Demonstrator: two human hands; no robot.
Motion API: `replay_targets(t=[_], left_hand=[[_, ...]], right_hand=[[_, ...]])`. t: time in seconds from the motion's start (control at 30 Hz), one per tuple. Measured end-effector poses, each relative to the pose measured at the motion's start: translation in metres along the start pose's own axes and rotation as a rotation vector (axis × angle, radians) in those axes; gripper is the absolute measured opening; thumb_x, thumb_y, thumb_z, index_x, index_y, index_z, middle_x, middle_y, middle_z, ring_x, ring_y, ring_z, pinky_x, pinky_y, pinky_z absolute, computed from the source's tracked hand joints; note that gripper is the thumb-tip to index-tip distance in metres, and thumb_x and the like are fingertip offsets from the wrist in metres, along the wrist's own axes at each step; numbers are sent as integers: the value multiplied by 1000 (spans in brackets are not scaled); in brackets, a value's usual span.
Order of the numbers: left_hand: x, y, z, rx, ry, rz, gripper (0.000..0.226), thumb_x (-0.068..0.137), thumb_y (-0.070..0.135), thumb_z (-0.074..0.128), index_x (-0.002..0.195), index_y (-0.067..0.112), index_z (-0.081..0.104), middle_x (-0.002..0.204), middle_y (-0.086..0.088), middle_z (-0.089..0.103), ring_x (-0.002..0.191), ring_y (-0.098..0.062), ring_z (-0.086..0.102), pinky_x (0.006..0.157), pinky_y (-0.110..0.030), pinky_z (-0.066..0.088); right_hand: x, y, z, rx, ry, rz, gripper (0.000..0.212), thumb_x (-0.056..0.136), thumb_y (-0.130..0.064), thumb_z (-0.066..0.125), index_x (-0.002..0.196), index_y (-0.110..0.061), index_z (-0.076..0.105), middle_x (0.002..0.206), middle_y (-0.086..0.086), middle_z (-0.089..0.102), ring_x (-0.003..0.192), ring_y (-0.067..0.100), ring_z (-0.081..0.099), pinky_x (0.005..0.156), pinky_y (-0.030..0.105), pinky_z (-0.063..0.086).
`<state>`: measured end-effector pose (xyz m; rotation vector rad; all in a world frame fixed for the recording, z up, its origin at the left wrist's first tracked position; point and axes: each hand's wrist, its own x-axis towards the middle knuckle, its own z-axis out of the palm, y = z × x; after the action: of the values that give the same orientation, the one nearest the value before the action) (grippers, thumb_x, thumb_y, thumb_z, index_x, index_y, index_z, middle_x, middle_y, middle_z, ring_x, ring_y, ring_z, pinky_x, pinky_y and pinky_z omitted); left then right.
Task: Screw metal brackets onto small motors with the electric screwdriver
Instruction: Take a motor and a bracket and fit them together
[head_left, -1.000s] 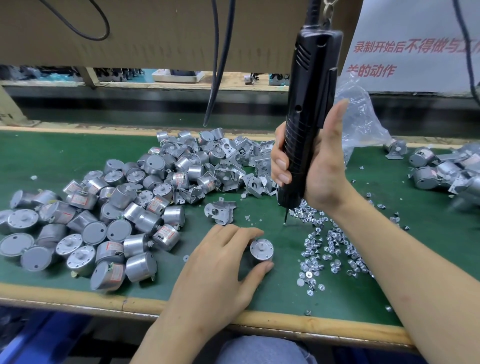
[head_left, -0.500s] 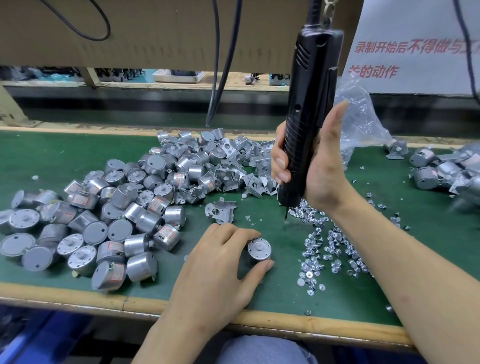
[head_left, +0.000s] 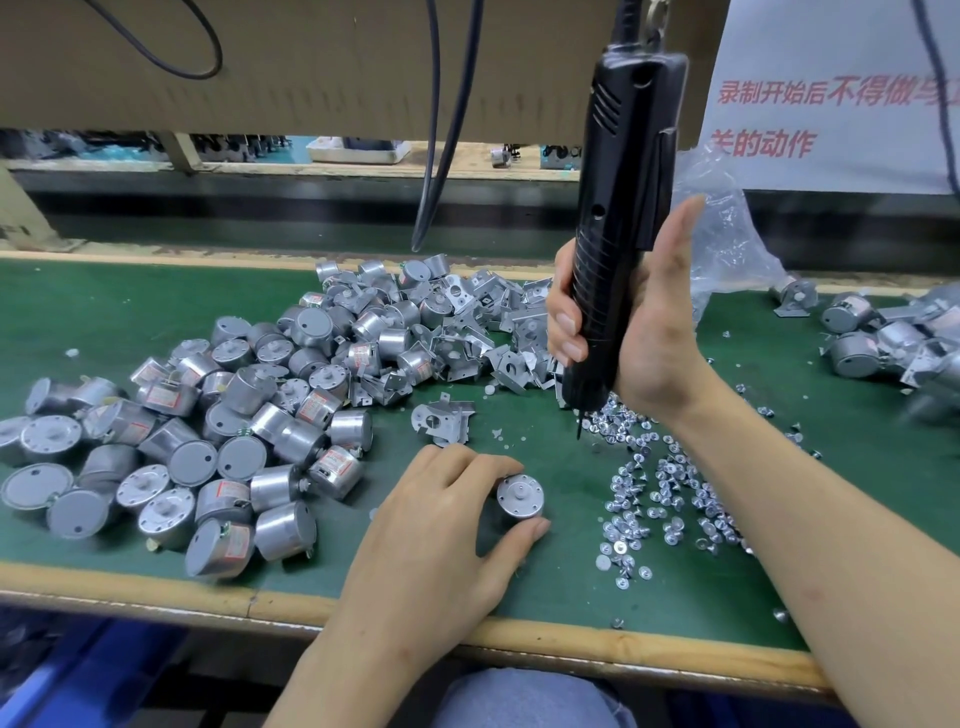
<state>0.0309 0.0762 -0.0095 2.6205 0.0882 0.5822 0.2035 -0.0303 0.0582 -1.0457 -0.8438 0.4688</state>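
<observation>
At a green bench (head_left: 104, 322), a worker's left hand (head_left: 431, 525) pinches a motor (head_left: 520, 496) between thumb and fingertips, shaft face up near the front edge, apparently steadying it to receive a bracket. The right hand (head_left: 649, 332) is wrapped around the screwdriver (head_left: 623, 208), held upright with its bit poised at the edge of the screws (head_left: 665, 483), likely to pick one up. A loose bracket (head_left: 444, 421) lies just beyond the left hand, within easy reach, while bare motors (head_left: 234, 415) are heaped to the left and bracketed ones (head_left: 883, 343) sit far right.
</observation>
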Motion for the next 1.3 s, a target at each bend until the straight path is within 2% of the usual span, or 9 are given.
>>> replay_targets(t=[0.13, 0.43, 0.9, 1.3], left_hand=[[0, 0, 0, -1, 0, -2, 35, 83, 52, 64, 108, 26, 65, 96, 15, 56, 91, -8, 51, 82, -19, 39], [0, -1, 1, -6, -3, -4, 35, 83, 53, 64, 108, 28, 65, 97, 17, 56, 92, -7, 50, 82, -18, 39], [0, -1, 0, 0, -12, -4, 36, 84, 53, 64, 109, 28, 64, 96, 17, 55, 92, -7, 50, 81, -20, 40], [-1, -2, 0, 3, -9, -1, 34, 84, 53, 63, 108, 29, 64, 96, 18, 55, 92, -6, 49, 81, -17, 39]], right_hand=[[0, -5, -5, 16, -5, 6, 79, 62, -91, 45, 79, -14, 54, 57, -1, 49, 43, 15, 41, 48, 26, 36], [1, -10, -11, -11, -50, 24, 78, 68, -90, 42, 77, -13, 55, 56, -2, 48, 42, 15, 40, 47, 23, 38], [2, -9, -12, 19, -84, 53, 77, 65, -92, 49, 75, -16, 58, 56, -2, 49, 41, 14, 40, 47, 23, 39], [2, -9, -14, 12, -106, 87, 80, 62, -92, 52, 73, -13, 53, 54, -2, 48, 40, 14, 39, 47, 24, 37]])
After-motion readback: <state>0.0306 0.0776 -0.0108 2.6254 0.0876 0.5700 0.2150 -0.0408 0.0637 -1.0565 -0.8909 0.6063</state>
